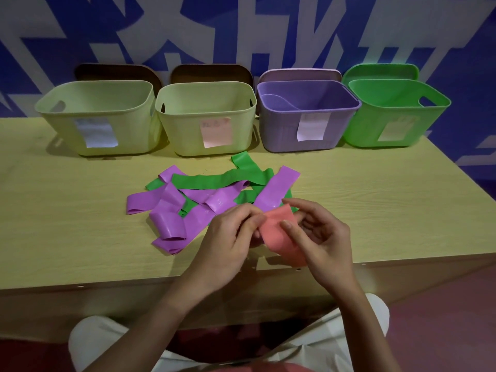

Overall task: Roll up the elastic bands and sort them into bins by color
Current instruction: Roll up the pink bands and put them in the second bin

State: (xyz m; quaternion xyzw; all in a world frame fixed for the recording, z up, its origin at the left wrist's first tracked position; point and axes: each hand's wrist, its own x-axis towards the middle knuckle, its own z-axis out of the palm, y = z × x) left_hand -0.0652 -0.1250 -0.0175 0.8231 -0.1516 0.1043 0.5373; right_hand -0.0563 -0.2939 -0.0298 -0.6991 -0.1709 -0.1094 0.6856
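We find the pink band (279, 232) pinched between both hands, left hand (230, 237) and right hand (319, 237), above the surface's (80, 237) near edge; its length runs toward us, hands equally near.

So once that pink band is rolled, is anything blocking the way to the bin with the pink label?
Nothing solid. Both hands, left and right, hold the pink band. The loose purple and green bands lie flat on the table between it and the pink-labelled bin, whose top is open.
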